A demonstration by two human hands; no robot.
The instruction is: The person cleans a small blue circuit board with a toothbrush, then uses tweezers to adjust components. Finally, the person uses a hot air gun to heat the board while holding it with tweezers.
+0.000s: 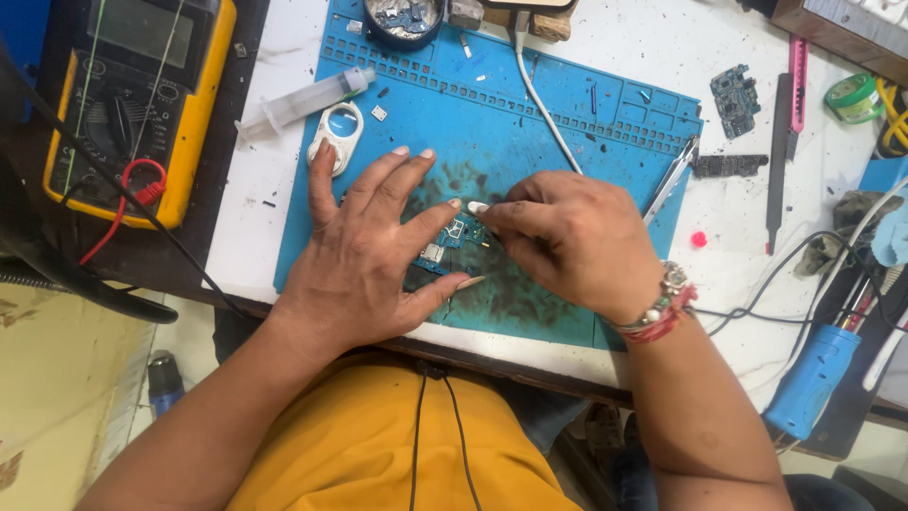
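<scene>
Small blue-green circuit board (457, 241) lay on the stained blue silicone work mat (567, 123), pinned between two hands.

Much of the board was hidden: the left hand (364, 255) rested flat over it, fingers spread and gripping nothing, while the right hand (563, 241) was pinched on a small pale object (478, 206) too small to identify, at the board's upper edge. Metal tweezers (670, 180) lay just right of that hand. Further out, a clear plastic syringe (303, 102) and a white oval ring (338, 134) sat at the mat's left edge, and a yellow-cased multimeter (142, 104) was partly cut off at the top left.
</scene>
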